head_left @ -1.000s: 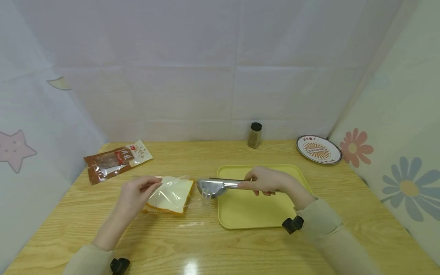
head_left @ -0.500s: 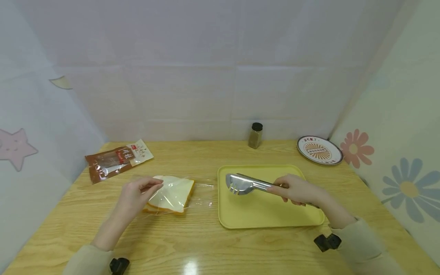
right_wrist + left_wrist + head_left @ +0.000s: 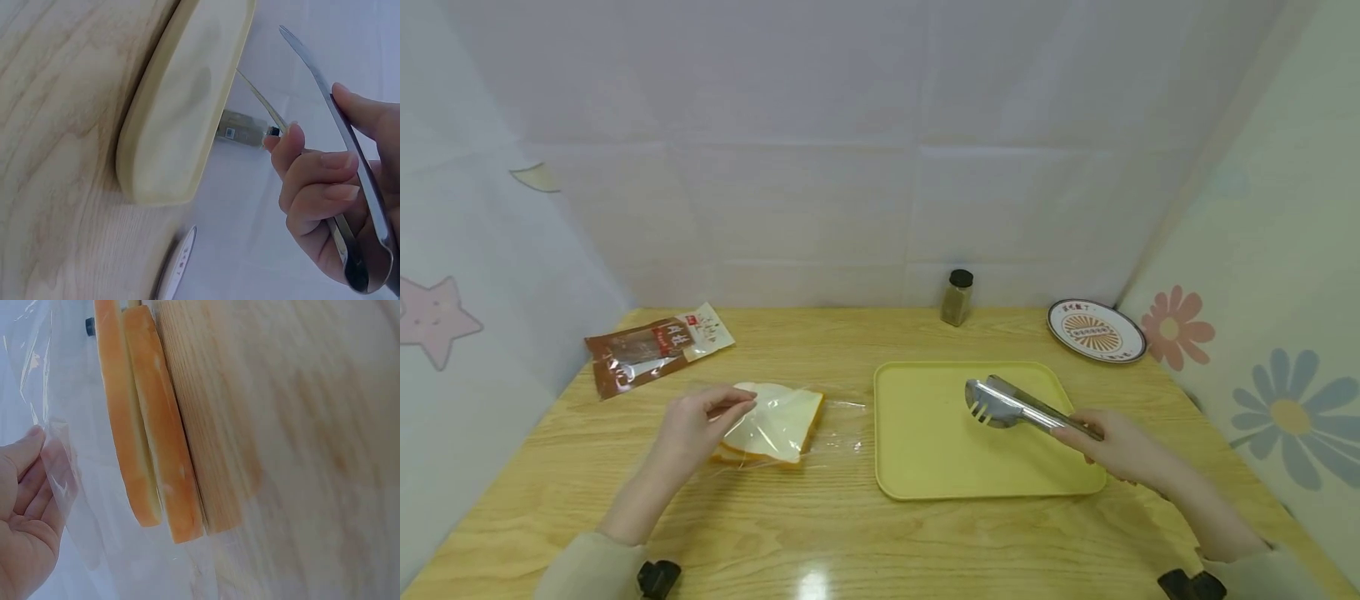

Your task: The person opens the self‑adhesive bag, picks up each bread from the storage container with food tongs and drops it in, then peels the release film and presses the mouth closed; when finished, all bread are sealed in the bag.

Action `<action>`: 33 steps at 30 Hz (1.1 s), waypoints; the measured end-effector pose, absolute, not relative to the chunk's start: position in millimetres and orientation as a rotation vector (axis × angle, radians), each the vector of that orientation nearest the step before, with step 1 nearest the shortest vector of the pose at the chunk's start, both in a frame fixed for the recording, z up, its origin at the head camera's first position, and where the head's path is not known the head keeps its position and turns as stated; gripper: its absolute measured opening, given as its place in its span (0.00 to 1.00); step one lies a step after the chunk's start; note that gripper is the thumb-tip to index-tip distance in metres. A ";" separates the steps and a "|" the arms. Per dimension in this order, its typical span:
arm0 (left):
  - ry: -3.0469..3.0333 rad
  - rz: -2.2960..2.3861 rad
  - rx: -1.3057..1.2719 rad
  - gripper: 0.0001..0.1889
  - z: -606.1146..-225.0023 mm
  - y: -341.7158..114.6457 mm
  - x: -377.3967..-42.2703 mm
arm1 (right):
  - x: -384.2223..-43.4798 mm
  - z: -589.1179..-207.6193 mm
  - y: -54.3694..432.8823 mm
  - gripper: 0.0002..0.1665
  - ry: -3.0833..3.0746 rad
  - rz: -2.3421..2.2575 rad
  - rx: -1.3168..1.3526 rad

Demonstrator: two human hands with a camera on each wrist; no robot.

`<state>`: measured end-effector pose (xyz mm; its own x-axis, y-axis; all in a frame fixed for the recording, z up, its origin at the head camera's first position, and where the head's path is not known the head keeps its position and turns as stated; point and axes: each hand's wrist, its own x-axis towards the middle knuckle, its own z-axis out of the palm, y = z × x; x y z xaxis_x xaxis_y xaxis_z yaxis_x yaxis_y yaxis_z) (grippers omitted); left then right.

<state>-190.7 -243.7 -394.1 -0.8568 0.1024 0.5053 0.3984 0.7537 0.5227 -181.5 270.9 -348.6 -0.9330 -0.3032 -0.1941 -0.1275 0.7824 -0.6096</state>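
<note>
My left hand point(image 3: 703, 425) pinches the edge of a clear plastic bag point(image 3: 62, 462) between thumb and fingers. Two slices of bread point(image 3: 778, 421) lie stacked inside that bag on the table, their crusts point(image 3: 165, 444) showing side-on in the left wrist view. On the right, my right hand point(image 3: 1112, 446) grips metal food tongs point(image 3: 1033, 412) by the handles. The tongs' arms point(image 3: 312, 72) stand apart with nothing between them, over the yellow tray point(image 3: 925, 467).
A brown meat packet point(image 3: 655, 350) lies at the back left. A spice bottle with a black cap point(image 3: 957, 298) stands behind the tray, and a white patterned plate point(image 3: 1096, 331) sits at the back right. Curtains enclose the table point(image 3: 820, 533) at back and sides.
My right hand has drawn the tongs to the right, from beside the bread and the bag's mouth to over the tray. The left hand has stayed in place on the bag.
</note>
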 end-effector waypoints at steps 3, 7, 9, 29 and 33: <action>-2.511 -0.901 -0.373 0.04 -393.7 -243.2 -190.8 | -177.0 -352.1 280.0 0.25 2.788 -0.866 -0.361; -2.509 -0.900 -0.389 0.04 -393.0 -242.9 -191.2 | -171.1 -355.9 289.4 0.25 2.880 -0.844 -0.336; -2.506 -0.900 -0.390 0.04 -392.7 -243.0 -191.5 | -167.8 -356.6 293.1 0.28 2.930 -0.808 -0.289; -2.471 -0.887 -0.411 0.05 -393.0 -244.3 -190.9 | -174.8 -389.9 372.9 0.34 3.036 -0.662 -0.053; -2.478 -0.890 -0.402 0.05 -392.5 -244.4 -190.0 | -179.4 -396.5 383.7 0.38 2.972 -0.679 0.003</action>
